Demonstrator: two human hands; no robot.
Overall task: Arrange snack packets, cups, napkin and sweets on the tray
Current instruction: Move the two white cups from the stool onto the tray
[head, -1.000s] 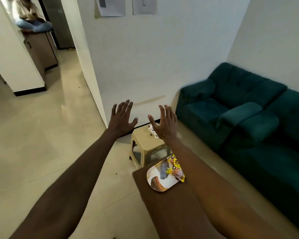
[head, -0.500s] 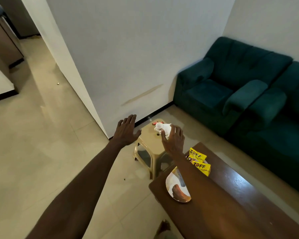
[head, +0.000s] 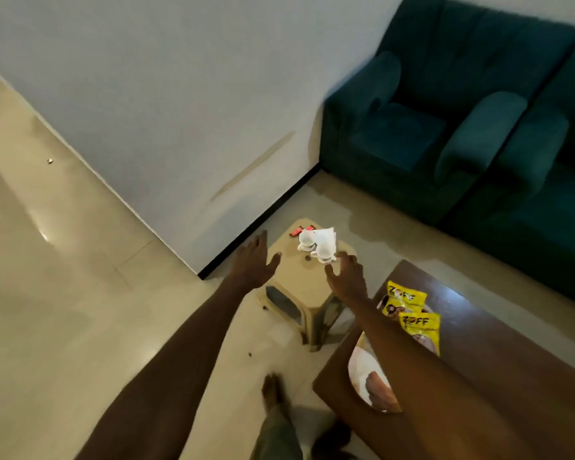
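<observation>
Two white cups [head: 314,244] stand close together on a beige plastic stool [head: 299,283], with a white napkin [head: 326,234] behind them and small red sweets [head: 298,231] at the stool's far edge. My left hand [head: 253,262] hovers open over the stool's left side. My right hand [head: 347,277] is open, fingers spread, just right of the nearer cup and not touching it. Two yellow snack packets [head: 410,310] lie on a white oval tray [head: 362,373] on the brown table; my right forearm hides much of the tray.
The brown wooden table [head: 498,356] fills the lower right. A dark green sofa [head: 462,121] stands along the far right. A white wall with a black skirting runs behind the stool. My bare foot [head: 273,393] rests on the tiled floor below.
The view has tilted down and nearer to the stool. Both hands have lowered toward the stool, and my right hand now sits beside the cups with fingers spread.
</observation>
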